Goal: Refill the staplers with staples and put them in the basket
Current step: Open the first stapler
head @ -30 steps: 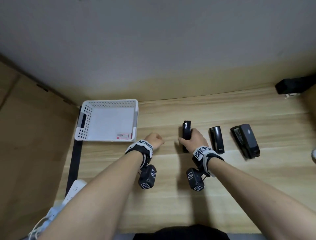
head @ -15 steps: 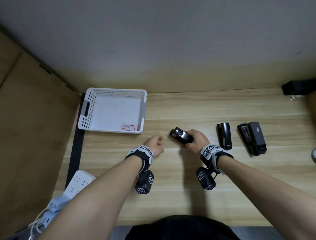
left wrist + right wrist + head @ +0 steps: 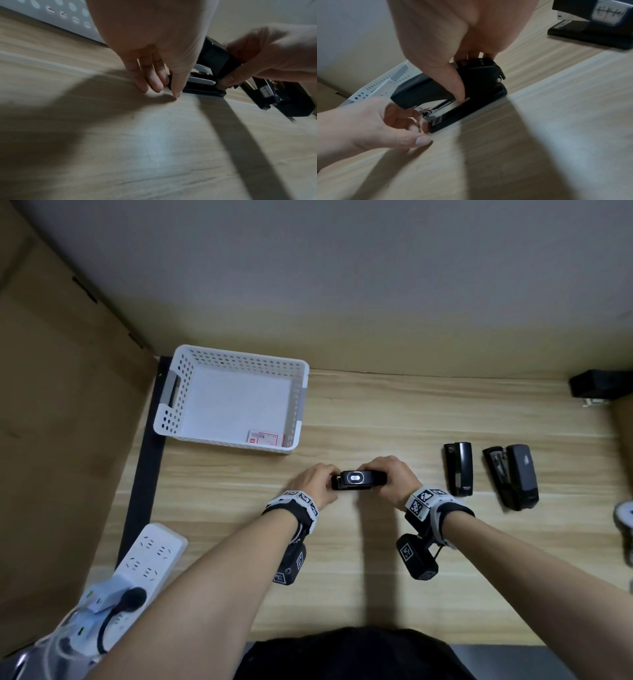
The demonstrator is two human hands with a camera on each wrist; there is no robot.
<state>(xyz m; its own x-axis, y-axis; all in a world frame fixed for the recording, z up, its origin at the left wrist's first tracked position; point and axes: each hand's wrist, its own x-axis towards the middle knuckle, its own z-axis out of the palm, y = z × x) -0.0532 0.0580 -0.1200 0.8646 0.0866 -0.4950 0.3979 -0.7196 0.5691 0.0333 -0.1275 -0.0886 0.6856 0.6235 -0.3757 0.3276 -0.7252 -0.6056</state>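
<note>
Pale wood-grain worktop [image 3: 376, 412] carrying, far left, a white perforated plastic basket [image 3: 173, 409], holding no stapler yet. Centre: small black stapler [image 3: 356, 479], base flat on the worktop, its top slightly raised. Right hand [image 3: 390, 477] grasps its rear end, thumb and fingers curled round the body; left hand [image 3: 313, 482] pinches the front end of the base. Two further black staplers [image 3: 458, 469] wait at right. Risks: the spring-loaded top may snap shut on fingertips [image 3: 423, 125] at the nose; the base may skid if the left pinch slips.
</note>
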